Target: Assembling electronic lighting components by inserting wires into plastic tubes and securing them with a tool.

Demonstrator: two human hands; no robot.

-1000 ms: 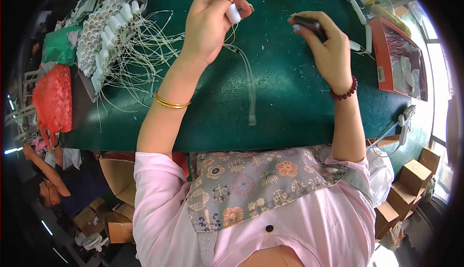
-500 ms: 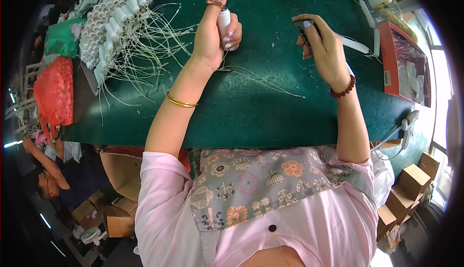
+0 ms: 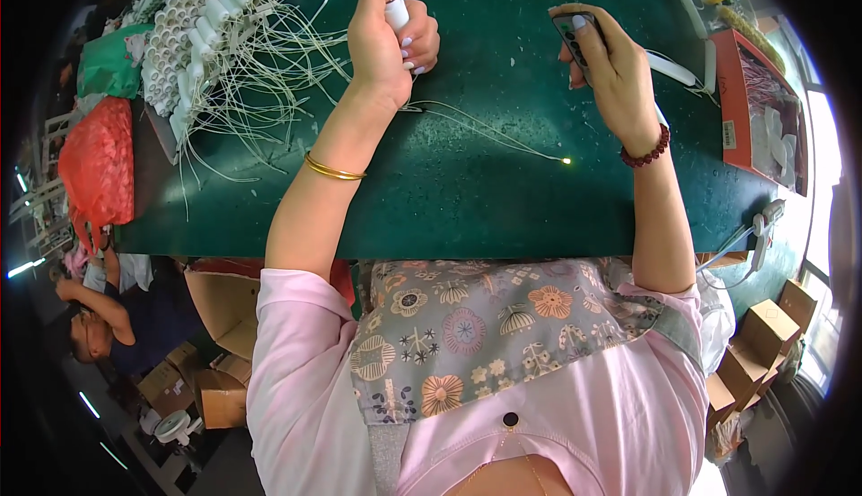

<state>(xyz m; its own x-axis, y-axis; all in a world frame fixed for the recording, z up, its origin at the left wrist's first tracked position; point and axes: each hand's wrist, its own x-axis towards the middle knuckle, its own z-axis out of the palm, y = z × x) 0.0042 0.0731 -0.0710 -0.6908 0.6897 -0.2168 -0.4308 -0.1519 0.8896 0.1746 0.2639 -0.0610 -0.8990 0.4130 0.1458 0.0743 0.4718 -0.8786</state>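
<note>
My left hand [image 3: 386, 43] is wrapped round a white plastic cylinder [image 3: 397, 15], with a strip of brown material round the thumb. From below that hand a pair of thin pale wires [image 3: 485, 130] runs right across the table, ending in a small LED [image 3: 567, 161] that glows yellow-green. In my right hand [image 3: 611, 74] is a small dark remote control [image 3: 575, 43], the thumb lying on its button face. Between the two hands lies bare green tabletop [image 3: 494, 47].
At the left a tray [image 3: 162, 137] holds many white cylinders [image 3: 193, 47] with trailing wires. Beside it are a green bag [image 3: 112, 65] and a red bag [image 3: 97, 164]. A red box [image 3: 736, 101] stands right, above a power strip [image 3: 768, 216]. Another person [image 3: 108, 316] is at lower left.
The LED at the wire end has lit up. My left hand has turned and closed further round the cylinder. Both hands sit slightly higher in the picture.
</note>
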